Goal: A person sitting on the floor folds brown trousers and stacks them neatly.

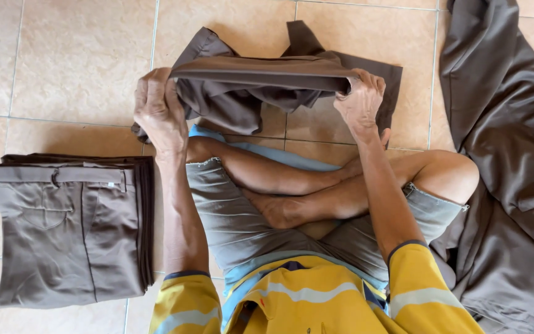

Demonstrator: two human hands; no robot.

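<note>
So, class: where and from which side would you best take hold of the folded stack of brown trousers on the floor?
Probably grip the folded stack of brown trousers at its layered edge, the side nearest the person's left hand. The layers show there, so fingers can slide under the whole pile from that side while the flat top is pressed down.

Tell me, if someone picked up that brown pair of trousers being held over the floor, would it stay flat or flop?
Probably flop: the trousers sag in loose folds between the left hand and the right hand. They look light, since fingertips alone hold them up. Once folded, like the stack, they seem to keep shape.
</note>
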